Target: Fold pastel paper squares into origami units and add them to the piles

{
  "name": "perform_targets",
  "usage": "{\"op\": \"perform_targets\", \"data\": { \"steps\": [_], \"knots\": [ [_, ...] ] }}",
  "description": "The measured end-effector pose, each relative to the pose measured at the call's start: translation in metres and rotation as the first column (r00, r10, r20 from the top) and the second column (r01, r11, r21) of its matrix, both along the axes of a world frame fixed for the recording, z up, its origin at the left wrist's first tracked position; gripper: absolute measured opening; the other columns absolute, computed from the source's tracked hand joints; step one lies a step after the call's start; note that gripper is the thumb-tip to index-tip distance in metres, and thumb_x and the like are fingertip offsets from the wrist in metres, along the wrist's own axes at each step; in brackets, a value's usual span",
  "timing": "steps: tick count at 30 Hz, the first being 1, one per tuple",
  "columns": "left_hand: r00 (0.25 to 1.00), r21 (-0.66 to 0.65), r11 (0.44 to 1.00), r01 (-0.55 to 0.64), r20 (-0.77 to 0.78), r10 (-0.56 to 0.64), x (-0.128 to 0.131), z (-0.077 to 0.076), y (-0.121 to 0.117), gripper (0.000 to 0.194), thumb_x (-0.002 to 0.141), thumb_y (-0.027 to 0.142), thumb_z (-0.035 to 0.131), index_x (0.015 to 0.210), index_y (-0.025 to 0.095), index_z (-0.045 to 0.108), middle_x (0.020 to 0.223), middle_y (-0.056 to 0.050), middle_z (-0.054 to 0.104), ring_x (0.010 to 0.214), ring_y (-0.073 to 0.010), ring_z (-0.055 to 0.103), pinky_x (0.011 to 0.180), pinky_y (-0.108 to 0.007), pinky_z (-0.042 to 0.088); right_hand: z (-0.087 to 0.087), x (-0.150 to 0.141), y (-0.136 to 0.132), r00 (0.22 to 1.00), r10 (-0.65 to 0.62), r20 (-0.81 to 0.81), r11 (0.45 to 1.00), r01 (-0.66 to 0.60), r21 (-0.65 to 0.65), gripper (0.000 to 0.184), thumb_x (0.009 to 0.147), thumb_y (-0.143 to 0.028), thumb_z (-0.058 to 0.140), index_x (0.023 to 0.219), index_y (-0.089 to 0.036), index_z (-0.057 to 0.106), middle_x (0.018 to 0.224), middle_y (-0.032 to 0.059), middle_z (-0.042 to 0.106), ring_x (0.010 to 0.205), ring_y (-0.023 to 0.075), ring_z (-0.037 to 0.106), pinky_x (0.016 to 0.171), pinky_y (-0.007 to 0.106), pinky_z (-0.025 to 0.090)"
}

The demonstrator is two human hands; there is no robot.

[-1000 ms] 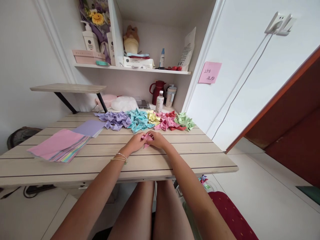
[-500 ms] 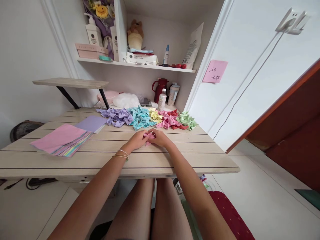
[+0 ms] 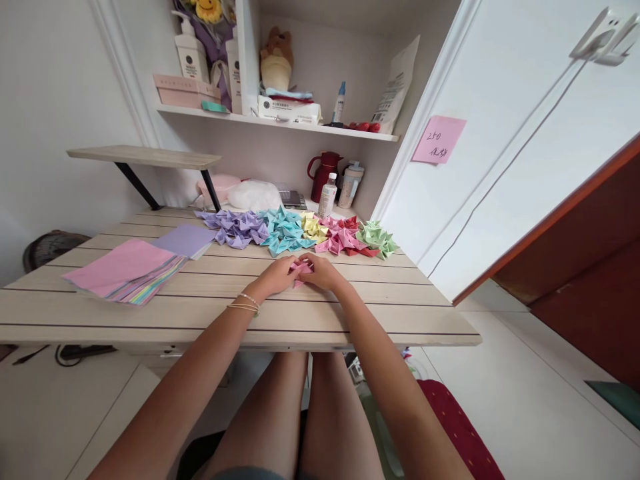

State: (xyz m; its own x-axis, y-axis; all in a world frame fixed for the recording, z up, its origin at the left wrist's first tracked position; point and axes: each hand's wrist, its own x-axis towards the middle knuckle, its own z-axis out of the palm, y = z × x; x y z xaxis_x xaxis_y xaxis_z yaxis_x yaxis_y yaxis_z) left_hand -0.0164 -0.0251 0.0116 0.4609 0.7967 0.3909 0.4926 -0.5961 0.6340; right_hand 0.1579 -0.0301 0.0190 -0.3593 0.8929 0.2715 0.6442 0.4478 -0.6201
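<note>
A small piece of folded pink origami paper (image 3: pixel 301 269) is pinched between my two hands, just above or on the tabletop. My left hand (image 3: pixel 278 275) closes on its left side, and bracelets circle that wrist. On the other side, my right hand (image 3: pixel 321 271) grips the paper with bent fingers. The fingers cover much of its shape. Just beyond the hands lies a row of folded paper pieces: purple ones (image 3: pixel 241 229), blue ones (image 3: pixel 283 231), yellow ones (image 3: pixel 313 227), pink ones (image 3: pixel 340 238) and green ones (image 3: pixel 377 239), with some red among the pink.
A stack of coloured paper sheets (image 3: pixel 123 267) lies on the left of the slatted table (image 3: pixel 200 313), with purple sheets (image 3: pixel 185 240) behind it. A small raised shelf (image 3: pixel 145 157) stands at back left. Behind the row are a bottle (image 3: pixel 327 197), a red jug (image 3: pixel 325 175) and a tumbler (image 3: pixel 351 185).
The camera view has shifted slightly, so the scene sits a little differently. Both hands stay on the pink paper, with only slight finger movement.
</note>
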Motion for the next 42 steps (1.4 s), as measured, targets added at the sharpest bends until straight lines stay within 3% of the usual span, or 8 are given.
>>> {"op": "perform_targets", "data": {
  "steps": [4, 12, 24, 28, 31, 36, 42],
  "knots": [
    [1.0, 0.002, 1.0, -0.005, 0.027, 0.005, 0.0, -0.002, 0.0, 0.027, 0.085, 0.043, 0.054, 0.091, 0.018, 0.065, 0.089, -0.008, 0.066, 0.08, -0.0211, 0.06, 0.077, -0.033, 0.046, 0.0, 0.0, -0.001, 1.0, 0.011, -0.016, 1.0, -0.011, 0.012, 0.035, 0.069, -0.023, 0.064, 0.103, -0.018, 0.061, 0.077, -0.0006, 0.061, 0.065, 0.0131, 0.05, 0.062, 0.024, 0.037],
    [0.99, 0.068, 0.998, -0.005, -0.138, 0.015, 0.0, -0.001, -0.001, 0.022, 0.087, 0.033, 0.05, 0.095, 0.017, 0.063, 0.092, -0.009, 0.064, 0.086, -0.0232, 0.059, 0.078, -0.034, 0.046, -0.001, 0.002, 0.0, 1.0, 0.015, -0.013, 1.0, -0.015, 0.0, 0.036, 0.068, -0.025, 0.065, 0.103, -0.018, 0.061, 0.076, -0.0015, 0.061, 0.065, 0.0126, 0.05, 0.062, 0.023, 0.037],
    [0.997, 0.075, 0.997, 0.01, -0.079, -0.004, 0.001, -0.001, -0.002, 0.023, 0.086, 0.032, 0.05, 0.096, 0.018, 0.064, 0.094, -0.009, 0.066, 0.089, -0.0229, 0.059, 0.081, -0.034, 0.046, -0.003, 0.003, 0.002, 0.999, -0.011, -0.034, 1.0, 0.01, -0.009, 0.041, 0.068, -0.027, 0.067, 0.107, -0.018, 0.062, 0.079, -0.0002, 0.064, 0.071, 0.0144, 0.055, 0.065, 0.025, 0.041],
    [0.999, 0.012, 1.0, 0.006, 0.036, -0.007, 0.0, -0.002, 0.001, 0.024, 0.084, 0.036, 0.052, 0.09, 0.018, 0.067, 0.088, -0.007, 0.067, 0.083, -0.0211, 0.061, 0.078, -0.032, 0.047, -0.005, 0.005, 0.005, 0.997, -0.007, -0.083, 0.999, 0.004, -0.035, 0.041, 0.067, -0.032, 0.069, 0.105, -0.018, 0.064, 0.077, -0.0007, 0.063, 0.069, 0.0139, 0.055, 0.063, 0.025, 0.04],
    [0.978, -0.101, 0.994, -0.033, 0.203, 0.053, -0.002, -0.004, 0.006, 0.023, 0.079, 0.037, 0.059, 0.085, 0.016, 0.067, 0.085, -0.006, 0.069, 0.08, -0.0207, 0.062, 0.075, -0.032, 0.048, -0.007, 0.006, 0.009, 0.976, -0.018, -0.216, 0.996, -0.002, -0.093, 0.043, 0.067, -0.041, 0.07, 0.102, -0.017, 0.064, 0.066, -0.0032, 0.057, 0.061, 0.012, 0.05, 0.057, 0.024, 0.038],
    [0.867, -0.29, 0.957, 0.022, 0.483, 0.126, -0.003, -0.007, 0.013, 0.031, 0.071, 0.041, 0.068, 0.087, 0.015, 0.061, 0.077, -0.004, 0.067, 0.067, -0.0172, 0.063, 0.065, -0.03, 0.051, -0.009, 0.004, 0.013, 0.807, -0.048, -0.588, 0.968, -0.109, -0.228, 0.045, 0.063, -0.045, 0.074, 0.095, -0.015, 0.064, 0.07, -0.0011, 0.061, 0.06, 0.0103, 0.053, 0.058, 0.023, 0.042],
    [0.787, -0.361, 0.932, 0.029, 0.584, 0.202, -0.001, -0.004, 0.011, 0.035, 0.067, 0.04, 0.071, 0.087, 0.019, 0.051, 0.069, 0.0, 0.065, 0.063, -0.0151, 0.065, 0.063, -0.028, 0.052, -0.01, 0.001, 0.016, 0.702, -0.1, -0.705, 0.968, -0.097, -0.233, 0.039, 0.055, -0.042, 0.08, 0.079, -0.016, 0.064, 0.07, 0.0004, 0.064, 0.063, 0.0116, 0.057, 0.061, 0.025, 0.046]
  ]
}}
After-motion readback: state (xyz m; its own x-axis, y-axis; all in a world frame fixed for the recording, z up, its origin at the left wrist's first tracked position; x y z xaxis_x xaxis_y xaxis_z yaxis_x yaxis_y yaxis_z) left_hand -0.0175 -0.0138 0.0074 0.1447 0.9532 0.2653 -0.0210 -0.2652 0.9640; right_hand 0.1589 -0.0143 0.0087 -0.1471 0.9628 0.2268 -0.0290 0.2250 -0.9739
